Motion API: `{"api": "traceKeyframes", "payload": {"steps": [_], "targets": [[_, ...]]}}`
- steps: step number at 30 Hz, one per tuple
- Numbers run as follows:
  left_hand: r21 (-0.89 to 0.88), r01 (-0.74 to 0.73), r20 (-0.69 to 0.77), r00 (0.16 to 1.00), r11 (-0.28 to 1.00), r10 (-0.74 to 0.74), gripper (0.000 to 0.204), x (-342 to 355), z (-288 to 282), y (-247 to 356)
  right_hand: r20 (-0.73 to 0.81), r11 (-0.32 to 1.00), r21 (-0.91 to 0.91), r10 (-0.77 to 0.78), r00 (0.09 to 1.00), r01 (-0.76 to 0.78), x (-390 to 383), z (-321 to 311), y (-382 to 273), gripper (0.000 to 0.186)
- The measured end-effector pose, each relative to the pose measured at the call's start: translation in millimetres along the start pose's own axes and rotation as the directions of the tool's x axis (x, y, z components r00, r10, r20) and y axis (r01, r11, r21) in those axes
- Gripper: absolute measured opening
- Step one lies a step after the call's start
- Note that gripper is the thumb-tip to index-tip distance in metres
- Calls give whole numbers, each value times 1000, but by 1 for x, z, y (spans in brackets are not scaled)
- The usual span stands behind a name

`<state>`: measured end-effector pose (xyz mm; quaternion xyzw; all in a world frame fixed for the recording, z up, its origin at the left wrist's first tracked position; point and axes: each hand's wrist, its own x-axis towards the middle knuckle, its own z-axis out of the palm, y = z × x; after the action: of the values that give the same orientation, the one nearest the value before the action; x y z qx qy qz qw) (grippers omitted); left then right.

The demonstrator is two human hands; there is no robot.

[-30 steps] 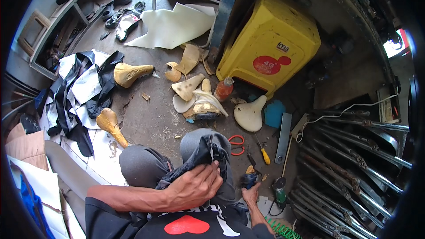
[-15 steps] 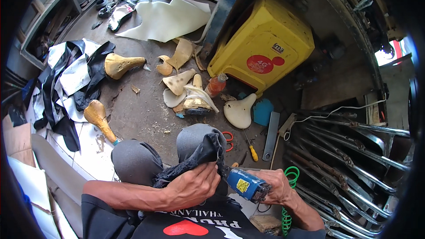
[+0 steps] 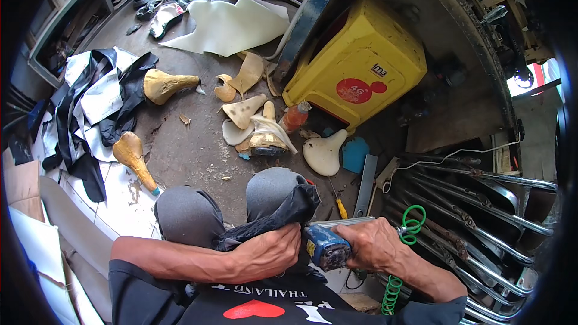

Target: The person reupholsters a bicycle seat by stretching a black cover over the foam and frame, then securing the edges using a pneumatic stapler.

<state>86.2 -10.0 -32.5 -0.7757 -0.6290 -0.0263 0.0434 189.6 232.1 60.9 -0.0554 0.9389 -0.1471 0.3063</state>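
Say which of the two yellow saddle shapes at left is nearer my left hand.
The lower saddle shape, its narrow end toward the left knee; the upper saddle shape lies farther, pointing rightward.

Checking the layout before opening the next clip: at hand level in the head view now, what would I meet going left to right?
White sheet, left hand, blue handheld tool, right hand, green coiled hose, chrome tubes.
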Motion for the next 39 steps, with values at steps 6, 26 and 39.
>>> {"api": "traceKeyframes", "payload": {"steps": [6, 26, 39], "targets": [[-97, 53, -66, 996, 994, -60, 47, -4, 1, -9, -95, 996, 71, -46, 994, 53, -6, 5, 12, 54], [-103, 119, -134, 982, 988, -132, 39, -2, -2, 2, -163, 967, -184, -207, 965, 176, -14, -9, 15, 79], [-35, 67, -162, 984, 997, -71, 41, -2, 4, 6, -63, 951, -253, -201, 978, 179, 5, -29, -4, 51]]}}
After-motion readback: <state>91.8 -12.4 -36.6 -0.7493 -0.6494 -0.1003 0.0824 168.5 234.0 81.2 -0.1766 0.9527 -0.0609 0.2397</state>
